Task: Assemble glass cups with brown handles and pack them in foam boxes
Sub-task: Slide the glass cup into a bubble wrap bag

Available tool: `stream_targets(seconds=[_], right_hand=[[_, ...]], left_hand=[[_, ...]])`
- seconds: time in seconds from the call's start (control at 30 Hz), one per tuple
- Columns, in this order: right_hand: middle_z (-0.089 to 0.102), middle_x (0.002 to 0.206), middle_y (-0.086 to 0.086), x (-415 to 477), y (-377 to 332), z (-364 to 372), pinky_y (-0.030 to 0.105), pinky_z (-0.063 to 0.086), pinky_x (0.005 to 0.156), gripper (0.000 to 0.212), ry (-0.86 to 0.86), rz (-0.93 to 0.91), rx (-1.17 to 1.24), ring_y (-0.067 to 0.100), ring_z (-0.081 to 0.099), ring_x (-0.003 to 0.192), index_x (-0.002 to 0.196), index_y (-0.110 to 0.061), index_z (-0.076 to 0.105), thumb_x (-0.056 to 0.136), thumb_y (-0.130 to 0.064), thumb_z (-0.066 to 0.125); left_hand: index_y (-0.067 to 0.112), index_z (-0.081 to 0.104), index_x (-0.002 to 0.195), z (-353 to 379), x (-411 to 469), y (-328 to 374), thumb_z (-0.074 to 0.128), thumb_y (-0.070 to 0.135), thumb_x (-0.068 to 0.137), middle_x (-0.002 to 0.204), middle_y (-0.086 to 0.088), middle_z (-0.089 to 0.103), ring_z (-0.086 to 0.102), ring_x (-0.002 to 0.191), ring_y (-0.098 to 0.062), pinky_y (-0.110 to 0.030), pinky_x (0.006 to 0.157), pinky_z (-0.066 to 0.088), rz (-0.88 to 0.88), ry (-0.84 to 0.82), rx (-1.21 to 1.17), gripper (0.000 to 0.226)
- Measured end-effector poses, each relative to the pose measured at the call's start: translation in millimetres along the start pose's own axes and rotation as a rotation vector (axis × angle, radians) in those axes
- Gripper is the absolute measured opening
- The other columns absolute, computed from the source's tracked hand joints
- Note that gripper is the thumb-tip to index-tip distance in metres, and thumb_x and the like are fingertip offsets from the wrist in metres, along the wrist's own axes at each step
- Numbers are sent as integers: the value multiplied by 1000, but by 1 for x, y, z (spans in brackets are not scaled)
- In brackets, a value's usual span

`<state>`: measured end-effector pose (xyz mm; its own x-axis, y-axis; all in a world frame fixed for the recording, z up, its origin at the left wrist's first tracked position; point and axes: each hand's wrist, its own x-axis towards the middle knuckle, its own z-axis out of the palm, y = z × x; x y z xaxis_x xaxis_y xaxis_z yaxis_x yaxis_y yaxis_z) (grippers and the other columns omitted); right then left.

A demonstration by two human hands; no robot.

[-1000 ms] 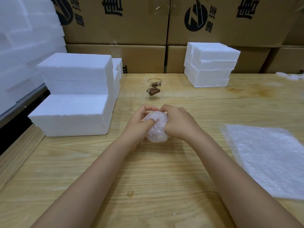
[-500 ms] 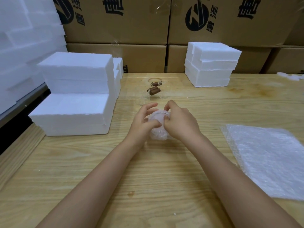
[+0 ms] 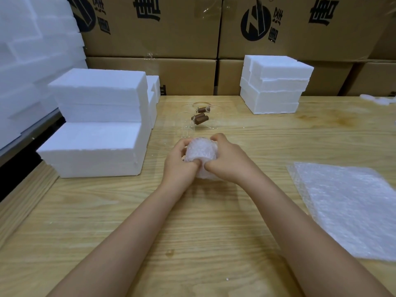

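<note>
A bundle wrapped in bubble wrap sits between my two hands over the middle of the wooden table. My left hand grips its left side, thumb pressed into the wrap. My right hand grips its right side, fingers curled over the top. What is inside the wrap is hidden. Behind the hands stand clear glass cups with brown handles. White foam boxes are stacked at the left, and another foam stack stands at the back right.
A pile of bubble wrap sheets lies at the right on the table. Cardboard cartons line the back wall. More white foam leans at the far left, beyond the table's left edge.
Both hands have turned and squeezed the wrapped bundle, shifting their grip around it. The bundle has stayed at about the same spot on the table.
</note>
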<state>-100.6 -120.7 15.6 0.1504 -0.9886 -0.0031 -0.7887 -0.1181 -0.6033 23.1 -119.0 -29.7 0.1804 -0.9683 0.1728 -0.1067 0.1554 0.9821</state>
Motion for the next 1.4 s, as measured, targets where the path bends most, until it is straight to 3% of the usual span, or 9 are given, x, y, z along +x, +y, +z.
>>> stream_targets(seconds=[0.17, 0.3, 0.47, 0.6, 0.73, 0.87, 1.07, 1.23, 1.4], right_hand=[[63, 86, 4, 7, 8, -7, 31, 46, 63, 25, 39, 109, 152, 24, 59, 77, 95, -12, 59, 71, -18, 57], [49, 57, 8, 11, 20, -19, 23, 29, 46, 12, -200, 283, 325, 19, 42, 43, 80, -5, 55, 71, -10, 61], [62, 63, 8, 7, 21, -28, 22, 42, 41, 22, -337, 171, 540, 15, 52, 43, 94, -9, 62, 89, -30, 61], [65, 105, 5, 6, 29, -37, 29, 58, 67, 30, -206, 45, 721, 19, 67, 70, 112, -24, 63, 88, -40, 63], [61, 84, 11, 8, 28, -24, 25, 55, 63, 6, -92, -96, 890, 17, 63, 65, 96, -11, 64, 90, -11, 62], [60, 65, 2, 11, 29, -10, 19, 42, 45, 6, 14, -41, 833, 9, 51, 46, 83, -11, 63, 89, -10, 64], [58, 63, -2, 13, 33, 1, 22, 38, 50, 12, 24, 7, 843, 11, 48, 50, 78, -14, 62, 89, -10, 64], [60, 62, -7, 15, 35, 6, 21, 40, 51, 13, 62, 14, 825, 9, 52, 53, 77, -16, 63, 89, -11, 64], [64, 88, 3, 18, 39, 18, 23, 46, 64, 6, 105, 8, 807, 13, 59, 79, 88, -20, 65, 90, -15, 63]], left_hand=[[43, 42, 132, -11, -5, -3, 66, 16, 68, 133, 5, 51, 56, 114, -4, -20, 88, 50, 161, -365, -66, 73], [56, 14, 143, -18, -4, -9, 78, 39, 68, 153, 21, 21, 24, 141, -2, -31, 113, 32, 414, -527, 343, 101], [54, 37, 130, -16, -2, -8, 78, 40, 63, 120, 31, 51, 55, 110, 3, -27, 87, 54, 365, -331, 236, 79], [56, 42, 119, -20, 1, -9, 76, 57, 58, 113, 30, 51, 58, 94, 9, -18, 78, 53, 210, -180, 165, 70], [41, 49, 87, -18, 4, -9, 75, 66, 49, 84, 11, 61, 58, 66, -5, -19, 57, 50, 148, -119, 201, 52], [31, 45, 73, -20, 3, -13, 77, 66, 46, 62, 17, 52, 46, 54, -1, -16, 49, 37, 158, -129, 326, 55], [28, 46, 64, -21, 7, -21, 84, 57, 50, 54, 16, 46, 41, 52, -2, -17, 50, 32, 187, -134, 438, 49], [27, 51, 75, -19, 8, -21, 84, 48, 60, 83, 11, 58, 52, 77, -8, -21, 65, 40, 261, -113, 540, 42], [28, 47, 97, -18, 11, -23, 80, 40, 71, 101, 11, 56, 51, 94, -11, -25, 75, 37, 250, -91, 624, 43]])
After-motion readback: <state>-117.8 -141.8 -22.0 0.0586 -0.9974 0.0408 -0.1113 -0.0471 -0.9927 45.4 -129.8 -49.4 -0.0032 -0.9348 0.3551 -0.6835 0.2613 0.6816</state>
